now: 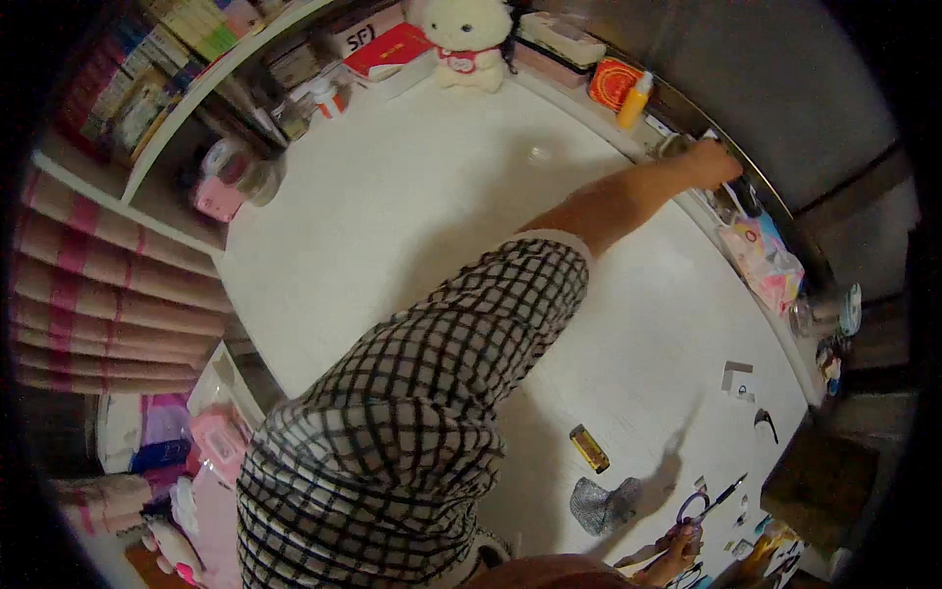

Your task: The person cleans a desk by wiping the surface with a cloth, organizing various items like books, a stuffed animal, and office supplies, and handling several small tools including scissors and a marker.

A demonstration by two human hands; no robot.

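On the white table (412,206), a cream plush bear (469,41) sits at the far edge, with a flat red box (391,49) to its left and an orange plastic bottle (634,101) to its right. Near the front lies a small yellow rectangular case (589,448), a grey mesh pouch (602,505) just before it.

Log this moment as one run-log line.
left hand: reaching objects at far table edge, grip unclear | right hand: holding purple-handled scissors | nearby: yellow bottle

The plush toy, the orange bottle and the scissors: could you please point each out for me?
plush toy (469,39), head view, on its white body.
orange bottle (634,102), head view, mid-body.
scissors (693,508), head view, on the purple handle loop.
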